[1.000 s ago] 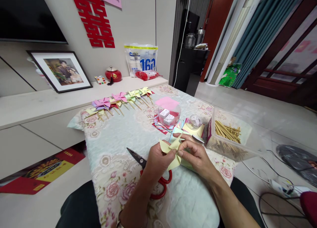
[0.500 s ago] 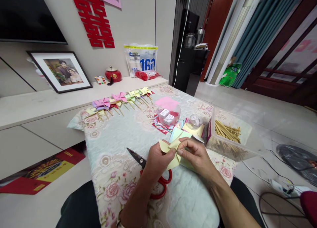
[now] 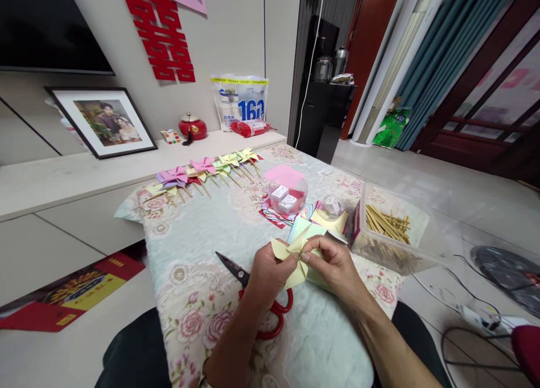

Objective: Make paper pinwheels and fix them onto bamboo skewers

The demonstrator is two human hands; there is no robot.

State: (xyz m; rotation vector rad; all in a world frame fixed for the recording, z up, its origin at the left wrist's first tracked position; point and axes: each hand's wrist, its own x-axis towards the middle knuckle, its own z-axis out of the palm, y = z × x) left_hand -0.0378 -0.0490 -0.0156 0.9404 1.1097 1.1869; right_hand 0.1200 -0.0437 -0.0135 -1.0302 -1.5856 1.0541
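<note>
Both hands meet over the near middle of the table on a yellow paper pinwheel (image 3: 290,254). My left hand (image 3: 268,275) pinches its left side, thumb on top. My right hand (image 3: 335,267) has its fingers curled onto the centre and right flaps. Red-handled scissors (image 3: 253,295) lie on the floral cloth just under and left of my left hand. Loose coloured paper squares (image 3: 314,219) lie just beyond my fingers.
A row of finished pinwheels on sticks (image 3: 202,171) lies at the table's far edge. A round clear tub with small white boxes (image 3: 287,197) and a clear box of wooden sticks (image 3: 392,228) stand to the right. Cables and a power strip (image 3: 485,320) lie on the floor at right.
My right fingers have curled in tighter over the pinwheel's centre. The left hand and the rest of the table are unchanged.
</note>
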